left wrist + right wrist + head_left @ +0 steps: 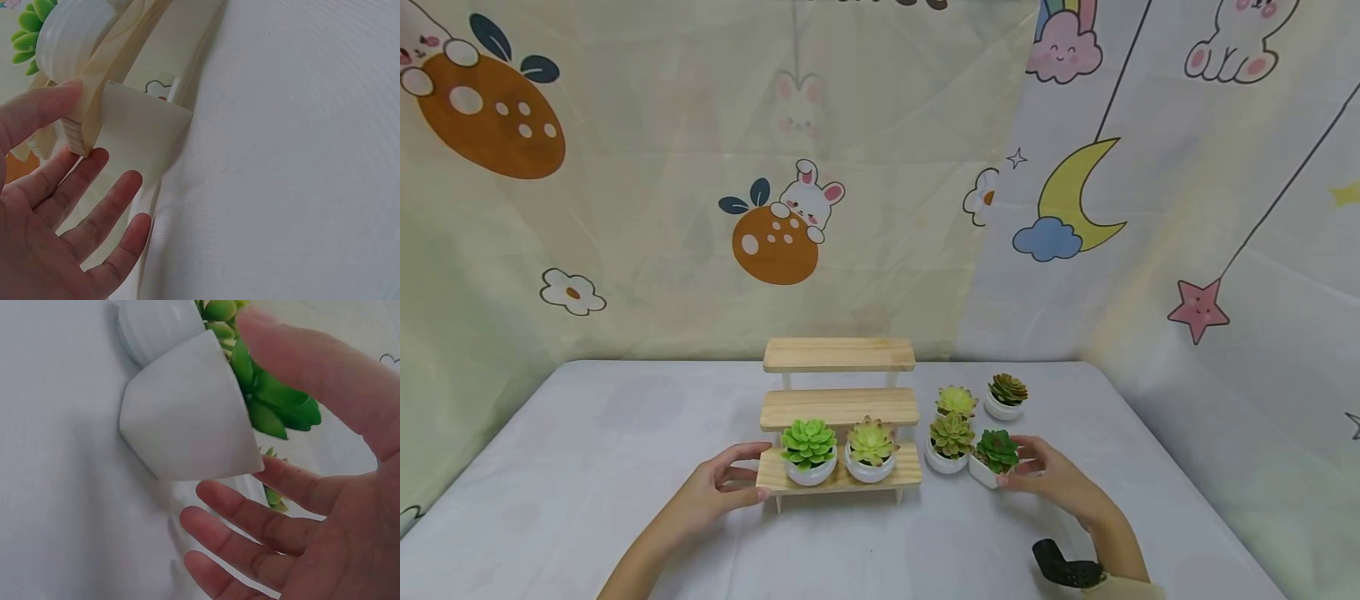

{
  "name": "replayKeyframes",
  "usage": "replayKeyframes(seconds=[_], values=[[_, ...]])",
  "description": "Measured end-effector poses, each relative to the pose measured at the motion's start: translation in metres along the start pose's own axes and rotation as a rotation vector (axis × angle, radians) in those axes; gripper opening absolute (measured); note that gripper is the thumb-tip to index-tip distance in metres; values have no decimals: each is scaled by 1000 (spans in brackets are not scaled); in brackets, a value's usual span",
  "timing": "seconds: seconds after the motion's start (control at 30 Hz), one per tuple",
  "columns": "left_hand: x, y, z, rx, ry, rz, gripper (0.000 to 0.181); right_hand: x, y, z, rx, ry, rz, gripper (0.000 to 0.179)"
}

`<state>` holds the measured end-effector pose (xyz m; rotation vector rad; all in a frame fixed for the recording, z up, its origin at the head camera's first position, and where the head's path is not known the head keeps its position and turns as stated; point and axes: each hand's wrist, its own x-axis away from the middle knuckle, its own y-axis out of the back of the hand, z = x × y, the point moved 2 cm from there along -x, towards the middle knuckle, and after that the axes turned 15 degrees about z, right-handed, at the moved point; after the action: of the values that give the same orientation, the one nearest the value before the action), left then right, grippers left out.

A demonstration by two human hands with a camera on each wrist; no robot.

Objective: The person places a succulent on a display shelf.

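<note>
A three-step wooden plant stand (838,407) stands on the table. My left hand (726,481) holds the left end of its lowest step, thumb at the front corner; in the left wrist view the thumb (47,109) lies against the board, the other fingers spread beside it. On that step sit a bright green succulent (808,444) and a pale, pink-tipped succulent (871,442), both in round white pots. To the right, my right hand (1056,479) pinches a dark green succulent (997,451) in an angular white pot (181,415) between thumb and index finger.
Beside that pot stand an olive-green succulent (951,437), a yellow-green one (957,402) behind it, and a reddish-green one (1007,390) farther back. A white cloth covers the table (625,433). Printed curtains (895,208) hang behind and at the sides.
</note>
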<state>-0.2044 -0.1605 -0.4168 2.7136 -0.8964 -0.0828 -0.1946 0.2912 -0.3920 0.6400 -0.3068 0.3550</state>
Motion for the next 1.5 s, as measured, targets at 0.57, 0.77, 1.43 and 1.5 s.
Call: replayKeyframes(seconds=[0.57,0.77,1.43,1.5], values=[[2,-1,1,-12,32,-2,62,-11,-1,-13,-22,-20,-43,67],[2,-2,0,-3,24,-6,62,-11,-1,-12,-13,-6,-77,61],[1,-1,-4,9,12,0,62,6,9,9,-12,26,-186,71],[1,-1,-4,1,-4,6,62,7,9,12,-14,43,-199,72]])
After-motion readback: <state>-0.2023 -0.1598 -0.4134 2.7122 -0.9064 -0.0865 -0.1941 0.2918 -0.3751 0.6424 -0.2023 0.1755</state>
